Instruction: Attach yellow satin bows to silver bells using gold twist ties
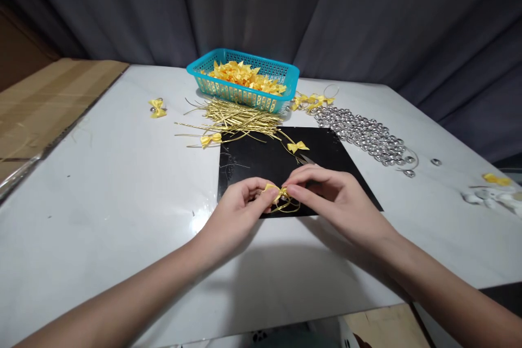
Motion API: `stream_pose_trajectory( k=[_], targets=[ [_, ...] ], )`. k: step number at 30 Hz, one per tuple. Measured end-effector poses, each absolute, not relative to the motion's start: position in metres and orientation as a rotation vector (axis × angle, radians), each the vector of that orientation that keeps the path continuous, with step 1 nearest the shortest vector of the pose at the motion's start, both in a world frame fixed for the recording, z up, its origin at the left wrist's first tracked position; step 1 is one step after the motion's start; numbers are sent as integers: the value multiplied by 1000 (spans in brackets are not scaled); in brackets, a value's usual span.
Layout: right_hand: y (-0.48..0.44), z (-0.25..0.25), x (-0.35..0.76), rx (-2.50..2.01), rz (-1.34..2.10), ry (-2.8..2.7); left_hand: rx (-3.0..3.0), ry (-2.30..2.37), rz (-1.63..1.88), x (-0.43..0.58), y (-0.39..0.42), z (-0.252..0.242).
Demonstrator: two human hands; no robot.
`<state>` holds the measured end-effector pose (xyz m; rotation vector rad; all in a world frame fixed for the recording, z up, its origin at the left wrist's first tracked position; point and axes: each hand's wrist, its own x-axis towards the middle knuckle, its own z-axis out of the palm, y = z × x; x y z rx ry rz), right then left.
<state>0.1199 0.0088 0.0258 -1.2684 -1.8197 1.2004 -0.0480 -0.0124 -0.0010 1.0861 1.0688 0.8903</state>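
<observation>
Over the near edge of a black mat (261, 168), my left hand (247, 201) pinches the left side of a small yellow ribbon bow (272, 191). My right hand (330, 190) is closed with thumb and forefinger at the bow's right side. Thin gold cord (287, 207) loops below the bow, between both hands. A silver bead seems to sit by the bow's middle, partly covered by fingers. Scissors (306, 160), mostly hidden behind my right hand, lie on the mat near another yellow bow (298, 146).
A turquoise basket (291, 79) of yellow bows stands at the back, with gold cord pieces (240, 118) before it. Silver beads (362, 133) spread to the right. Loose bows (157, 108) lie at left; a white bundle (491, 197) lies far right.
</observation>
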Motion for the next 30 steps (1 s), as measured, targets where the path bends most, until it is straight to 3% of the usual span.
stream_pose_trajectory(
  k=[12,17,25,30],
  targets=[
    [32,40,123,-1313,1487,-1938,1212,1157,910,-48,-16,-1],
    [36,43,121,-1236,1173,-2198,1189,1174,942,-48,-13,-1],
    [25,27,115,-1080,817,-2121,964,1039,1008,-49,-9,0],
    [18,22,110,-1019,902,-1955,837,905,1011,-48,-10,1]
  ],
)
